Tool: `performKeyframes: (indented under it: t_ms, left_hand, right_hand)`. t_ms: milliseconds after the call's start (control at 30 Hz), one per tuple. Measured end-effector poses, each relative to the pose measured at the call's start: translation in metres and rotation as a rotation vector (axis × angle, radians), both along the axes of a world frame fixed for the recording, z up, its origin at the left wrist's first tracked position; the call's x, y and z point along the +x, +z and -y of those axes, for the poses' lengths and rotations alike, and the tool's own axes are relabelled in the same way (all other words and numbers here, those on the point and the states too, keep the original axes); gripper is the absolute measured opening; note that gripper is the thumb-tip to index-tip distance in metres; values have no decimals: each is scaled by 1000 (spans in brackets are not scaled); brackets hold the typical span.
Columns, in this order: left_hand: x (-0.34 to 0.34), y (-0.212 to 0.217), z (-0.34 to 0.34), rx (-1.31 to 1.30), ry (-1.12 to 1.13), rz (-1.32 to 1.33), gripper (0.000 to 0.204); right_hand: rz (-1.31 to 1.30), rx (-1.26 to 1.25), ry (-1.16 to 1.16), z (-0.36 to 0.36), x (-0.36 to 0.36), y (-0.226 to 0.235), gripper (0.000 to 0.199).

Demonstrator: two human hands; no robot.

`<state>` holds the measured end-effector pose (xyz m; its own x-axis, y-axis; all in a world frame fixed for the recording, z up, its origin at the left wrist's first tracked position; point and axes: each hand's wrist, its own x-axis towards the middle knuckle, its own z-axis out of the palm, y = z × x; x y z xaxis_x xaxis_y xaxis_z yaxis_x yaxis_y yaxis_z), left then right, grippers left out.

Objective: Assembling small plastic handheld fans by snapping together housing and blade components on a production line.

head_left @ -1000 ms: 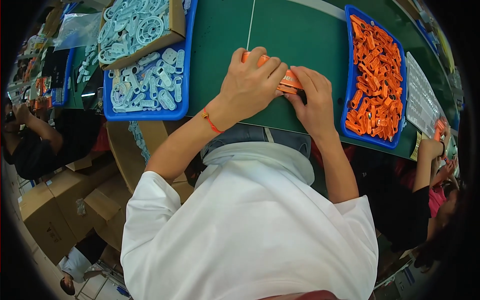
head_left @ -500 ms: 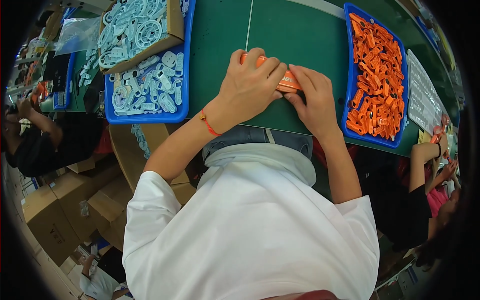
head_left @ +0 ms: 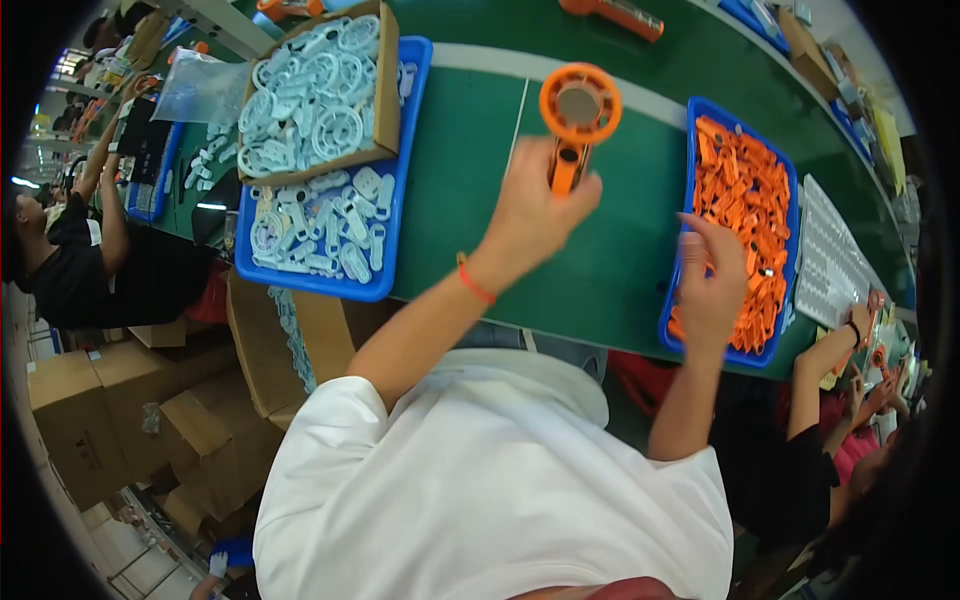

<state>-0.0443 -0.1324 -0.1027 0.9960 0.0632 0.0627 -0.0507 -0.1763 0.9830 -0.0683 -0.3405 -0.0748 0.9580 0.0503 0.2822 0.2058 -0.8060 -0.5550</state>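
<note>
My left hand is closed around the handle of an orange handheld device with a round head. The head is an orange ring with a grey disc in its middle, and it points away from me over the green table. To the right, my right hand is over the near left side of a blue tray. Its index finger and thumb stand apart, and I see nothing in it. Small orange plastic parts fill this tray, some of them hidden behind the hand.
At the left, a blue tray holds pale blue plastic parts and a cardboard box of similar parts. Another orange device lies at the far edge. A white sheet lies beyond the orange parts. Co-workers sit on both sides.
Both hands held the orange device together before. My right hand has let go and moved right to the orange parts; my left hand has swung the device up and away.
</note>
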Motion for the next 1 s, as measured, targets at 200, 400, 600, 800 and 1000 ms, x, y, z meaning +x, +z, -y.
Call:
performKeyframes:
  t_ms: [200, 400, 600, 800, 1000]
  left_hand:
    - [204, 2, -65, 736, 401, -134, 46]
    - [269, 34, -50, 1257, 175, -16, 48]
    - [280, -9, 81, 921, -101, 47, 67]
    - [272, -14, 79, 496, 31, -45, 43]
    - [141, 20, 16, 144, -119, 209, 35]
  right_hand:
    - [-302, -538, -62, 25, 6, -16, 22]
    - [-191, -440, -81, 34, 0, -31, 16]
    - [-148, -443, -20, 36, 8, -23, 23]
    - [-172, -246, -44, 45, 4, -15, 20]
    - [-76, -220, -145, 55, 9, -23, 20]
